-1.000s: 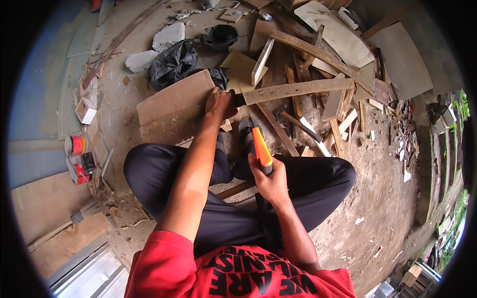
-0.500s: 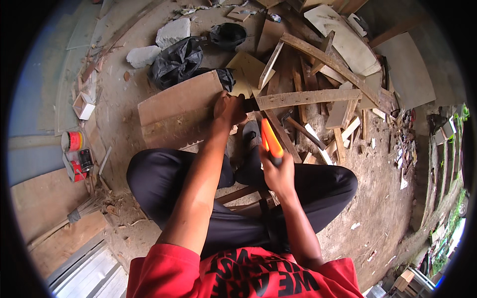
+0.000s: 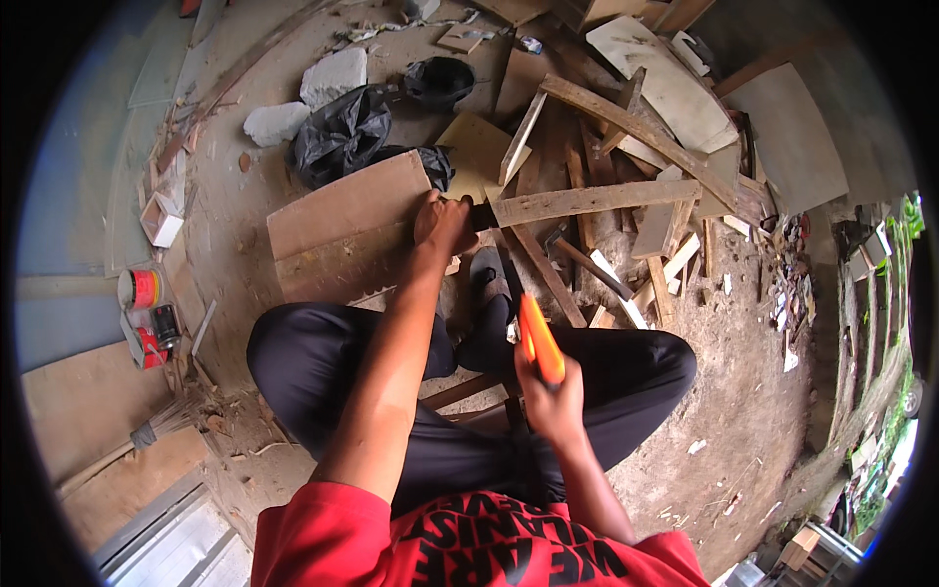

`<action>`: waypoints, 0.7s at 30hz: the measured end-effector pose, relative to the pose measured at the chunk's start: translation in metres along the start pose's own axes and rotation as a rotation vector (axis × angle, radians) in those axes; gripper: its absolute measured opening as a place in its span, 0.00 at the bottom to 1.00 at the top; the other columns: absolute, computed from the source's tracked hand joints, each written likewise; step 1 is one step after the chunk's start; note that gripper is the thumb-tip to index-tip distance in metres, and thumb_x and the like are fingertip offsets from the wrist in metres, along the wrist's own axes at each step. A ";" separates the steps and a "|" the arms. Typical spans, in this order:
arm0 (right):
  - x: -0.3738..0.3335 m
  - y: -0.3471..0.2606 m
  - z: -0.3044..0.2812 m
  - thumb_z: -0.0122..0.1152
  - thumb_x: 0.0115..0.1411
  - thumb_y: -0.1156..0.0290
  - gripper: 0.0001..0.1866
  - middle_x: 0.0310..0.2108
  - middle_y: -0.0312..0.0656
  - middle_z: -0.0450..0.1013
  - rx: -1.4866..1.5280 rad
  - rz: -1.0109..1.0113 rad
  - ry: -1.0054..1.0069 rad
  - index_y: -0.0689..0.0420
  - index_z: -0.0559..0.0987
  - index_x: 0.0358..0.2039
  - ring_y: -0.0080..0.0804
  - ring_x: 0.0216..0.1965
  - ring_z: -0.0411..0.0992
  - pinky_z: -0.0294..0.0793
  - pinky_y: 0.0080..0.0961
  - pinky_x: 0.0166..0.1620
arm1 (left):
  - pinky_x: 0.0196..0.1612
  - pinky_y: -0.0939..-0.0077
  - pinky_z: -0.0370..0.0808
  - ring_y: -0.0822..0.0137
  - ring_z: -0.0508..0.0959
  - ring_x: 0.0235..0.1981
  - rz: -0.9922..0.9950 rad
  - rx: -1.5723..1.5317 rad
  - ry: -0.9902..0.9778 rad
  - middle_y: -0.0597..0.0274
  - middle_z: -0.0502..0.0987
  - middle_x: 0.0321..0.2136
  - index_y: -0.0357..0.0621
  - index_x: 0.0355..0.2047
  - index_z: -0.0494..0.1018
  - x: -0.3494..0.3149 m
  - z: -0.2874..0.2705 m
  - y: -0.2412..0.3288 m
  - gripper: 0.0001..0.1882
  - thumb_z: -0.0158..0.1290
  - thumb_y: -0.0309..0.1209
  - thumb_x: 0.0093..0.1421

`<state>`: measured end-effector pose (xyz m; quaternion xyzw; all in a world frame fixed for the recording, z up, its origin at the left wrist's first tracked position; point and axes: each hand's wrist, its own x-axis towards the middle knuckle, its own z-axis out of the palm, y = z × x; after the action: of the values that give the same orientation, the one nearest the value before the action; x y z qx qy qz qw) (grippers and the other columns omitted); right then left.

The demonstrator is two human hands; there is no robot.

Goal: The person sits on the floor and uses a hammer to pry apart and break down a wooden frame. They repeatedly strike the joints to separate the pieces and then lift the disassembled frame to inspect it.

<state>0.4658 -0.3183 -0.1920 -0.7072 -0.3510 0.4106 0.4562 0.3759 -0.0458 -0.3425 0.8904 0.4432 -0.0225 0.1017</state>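
Note:
My left hand [image 3: 445, 230] is closed around the dark left end of a wooden plank [image 3: 597, 202], which stretches away to the right over the scrap pile. Lower down, in front of my lap, my right hand [image 3: 553, 401] grips a handsaw by its orange handle [image 3: 541, 342]. The saw's thin dark blade, seen nearly edge-on, points up toward the plank beside my left hand. Whether its teeth touch the wood I cannot tell. My sandalled foot [image 3: 489, 279] is just below the held end of the plank.
A broad brown board [image 3: 347, 225] lies left of my left hand, with black plastic bags [image 3: 342, 137] and pale blocks [image 3: 335, 76] behind it. Scrap wood [image 3: 636, 127] is heaped ahead and right, with a hammer [image 3: 592, 264] among it. Cans [image 3: 145, 287] stand at far left.
My right hand has drawn the saw back toward my body, and more of the blade shows. The left hand keeps its hold on the plank; the whole view has shifted slightly.

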 end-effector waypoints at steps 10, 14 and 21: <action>-0.009 -0.003 0.001 0.63 0.64 0.68 0.13 0.18 0.33 0.65 0.011 0.041 -0.090 0.65 0.75 0.27 0.15 0.26 0.61 0.64 0.22 0.28 | 0.65 0.54 0.58 0.52 0.78 0.49 -0.033 -0.044 -0.018 0.49 0.81 0.38 0.47 0.40 0.76 0.002 0.022 -0.011 0.18 0.59 0.41 0.51; -0.064 -0.007 -0.026 0.60 0.63 0.73 0.08 0.18 0.33 0.67 0.021 0.137 -0.103 0.63 0.75 0.28 0.16 0.23 0.62 0.66 0.22 0.27 | 0.64 0.66 0.61 0.57 0.83 0.42 -0.034 0.016 0.008 0.47 0.83 0.33 0.45 0.39 0.76 -0.007 -0.008 0.000 0.21 0.63 0.43 0.47; 0.047 -0.008 0.033 0.62 0.62 0.66 0.13 0.18 0.41 0.73 -0.042 0.085 -0.084 0.66 0.79 0.32 0.17 0.23 0.68 0.69 0.27 0.27 | 0.62 0.56 0.64 0.55 0.81 0.46 0.026 0.026 -0.010 0.51 0.83 0.37 0.48 0.39 0.80 0.004 0.019 -0.011 0.15 0.56 0.38 0.52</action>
<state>0.4541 -0.2629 -0.2046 -0.7129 -0.3480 0.4517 0.4082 0.3705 -0.0396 -0.3638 0.8972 0.4306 -0.0314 0.0929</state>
